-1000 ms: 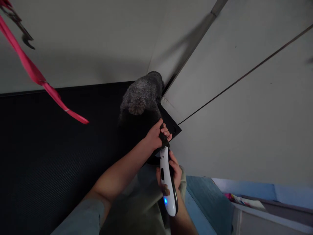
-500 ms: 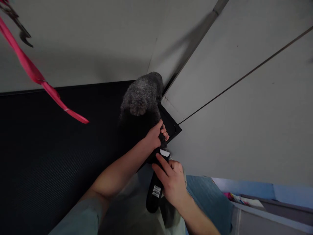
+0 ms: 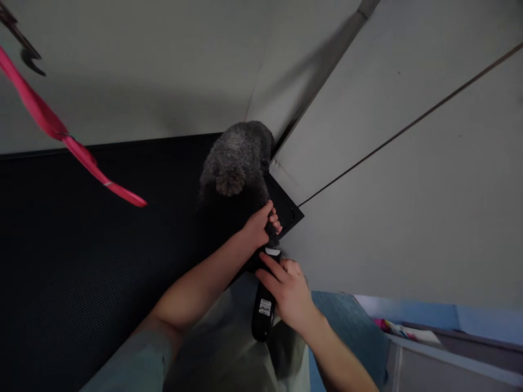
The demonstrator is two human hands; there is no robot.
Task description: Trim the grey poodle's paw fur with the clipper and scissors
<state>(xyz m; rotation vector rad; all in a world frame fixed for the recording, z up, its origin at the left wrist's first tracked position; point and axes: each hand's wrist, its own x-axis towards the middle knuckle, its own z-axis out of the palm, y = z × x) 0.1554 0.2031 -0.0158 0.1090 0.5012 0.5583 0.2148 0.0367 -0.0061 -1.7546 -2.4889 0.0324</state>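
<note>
A small dog with curly grey fur (image 3: 241, 149) is on the black table (image 3: 102, 228), near its corner by the wall. My left hand (image 3: 261, 224) is closed around one of the dog's legs, with the furry paw showing just below the fingers. My right hand (image 3: 288, 291) grips black hair clippers (image 3: 262, 321), a pale label on the body. The clippers' whitish blade end is up against the paw or very close to it; I cannot tell whether it touches.
A pink strap (image 3: 81, 152) hangs at upper left, near a metal hook (image 3: 30, 57). Grey wall panels (image 3: 388, 190) rise behind and to the right of the table. At lower right stands a grey bin (image 3: 429, 365) with colourful packaging (image 3: 402, 331) near it.
My right hand has brought the clippers slightly upward, closer to the paw, and their body is now more upright. My left hand stays on the leg. The strap has shifted slightly left.
</note>
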